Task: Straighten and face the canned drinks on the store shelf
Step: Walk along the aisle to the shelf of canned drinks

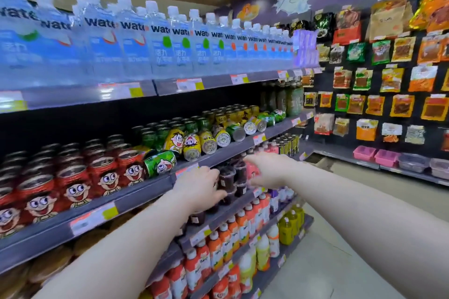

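Red cartoon-face cans (73, 184) stand upright in rows on the middle shelf (136, 194) at left. Right of them a green can (161, 162) lies on its side, and several yellow cans (194, 144) and green cans (257, 124) lie tipped toward the shelf's front edge. My left hand (198, 188) reaches below that shelf, fingers curled by dark drink cups (227, 178) one shelf down; whether it grips one is unclear. My right hand (269, 170) is stretched forward just right of the cups, fingers straight, holding nothing.
Water bottles (136, 41) fill the top shelf. Orange, red and yellow juice bottles (233, 230) fill the lower shelves. A wall of hanging snack packets (388, 85) stands at right, with pink and grey tubs (386, 156) below. Pale floor (340, 238) runs along the aisle.
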Demonstrator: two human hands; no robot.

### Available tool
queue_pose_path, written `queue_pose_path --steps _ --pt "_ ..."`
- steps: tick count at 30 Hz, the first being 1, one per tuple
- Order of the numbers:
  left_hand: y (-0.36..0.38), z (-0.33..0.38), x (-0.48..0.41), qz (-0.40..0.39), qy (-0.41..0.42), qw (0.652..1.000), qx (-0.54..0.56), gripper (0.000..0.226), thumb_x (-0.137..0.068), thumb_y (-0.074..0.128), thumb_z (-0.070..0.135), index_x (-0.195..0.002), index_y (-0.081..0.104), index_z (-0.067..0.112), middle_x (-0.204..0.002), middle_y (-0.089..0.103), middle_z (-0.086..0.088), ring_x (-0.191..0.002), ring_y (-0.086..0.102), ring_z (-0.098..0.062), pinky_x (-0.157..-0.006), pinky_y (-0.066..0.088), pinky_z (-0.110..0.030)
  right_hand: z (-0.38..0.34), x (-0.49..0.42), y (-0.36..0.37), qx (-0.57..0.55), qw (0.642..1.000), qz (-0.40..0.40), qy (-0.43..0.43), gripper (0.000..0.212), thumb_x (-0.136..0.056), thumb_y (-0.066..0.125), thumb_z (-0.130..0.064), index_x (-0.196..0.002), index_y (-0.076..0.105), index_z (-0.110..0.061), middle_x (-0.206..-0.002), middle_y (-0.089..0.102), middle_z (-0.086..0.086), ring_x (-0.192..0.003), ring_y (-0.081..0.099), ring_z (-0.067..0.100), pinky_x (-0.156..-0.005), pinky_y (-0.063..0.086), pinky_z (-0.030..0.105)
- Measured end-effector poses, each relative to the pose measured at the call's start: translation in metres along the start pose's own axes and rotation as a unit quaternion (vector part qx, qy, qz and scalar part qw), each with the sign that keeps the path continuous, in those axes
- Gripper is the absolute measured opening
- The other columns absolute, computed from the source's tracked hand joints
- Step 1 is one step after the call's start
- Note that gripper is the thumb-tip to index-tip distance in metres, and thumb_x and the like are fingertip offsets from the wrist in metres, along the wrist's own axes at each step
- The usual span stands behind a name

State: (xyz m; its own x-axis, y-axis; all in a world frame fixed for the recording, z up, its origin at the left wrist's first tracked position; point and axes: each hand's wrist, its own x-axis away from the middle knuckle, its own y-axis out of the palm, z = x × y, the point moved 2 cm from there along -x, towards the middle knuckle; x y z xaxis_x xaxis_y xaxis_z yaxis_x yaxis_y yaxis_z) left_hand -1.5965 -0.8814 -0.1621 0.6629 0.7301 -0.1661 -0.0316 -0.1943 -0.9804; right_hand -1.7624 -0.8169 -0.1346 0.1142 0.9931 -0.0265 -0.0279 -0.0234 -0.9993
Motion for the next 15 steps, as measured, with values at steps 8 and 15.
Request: queue_pose_path --steps 8,15 --pt "0.019 -0.031 -0.070 0.014 -0.146 0.989 0.020 0.058 -0.085 0.046 0.057 -0.132 0.042 0.023 -0.128 0.051 -0.002 -0.119 0.048 -0.025 -0.093 0.045 -0.041 0.037 -0.116 -0.007 0.025 0.991 -0.004 -0.132 0.062 -0.088 0.051 -0.041 -0.144 0.025 -0.030 -0.142 0.040 0.007 -0.126 0.045 0.029 -0.099 0.042 0.042" --pt "0.045 -0.076 -0.064 -0.001 -0.271 0.963 0.006 0.060 -0.084 0.048 0.055 -0.135 0.040 0.023 -0.136 0.047 -0.001 -0.125 0.044 -0.023 -0.100 0.040 -0.037 0.014 -0.195 0.017 0.011 0.967 -0.028 -0.254 0.067 -0.088 0.052 -0.043 -0.146 0.022 -0.027 -0.147 0.036 0.006 -0.132 0.040 0.027 -0.105 0.039 0.042"
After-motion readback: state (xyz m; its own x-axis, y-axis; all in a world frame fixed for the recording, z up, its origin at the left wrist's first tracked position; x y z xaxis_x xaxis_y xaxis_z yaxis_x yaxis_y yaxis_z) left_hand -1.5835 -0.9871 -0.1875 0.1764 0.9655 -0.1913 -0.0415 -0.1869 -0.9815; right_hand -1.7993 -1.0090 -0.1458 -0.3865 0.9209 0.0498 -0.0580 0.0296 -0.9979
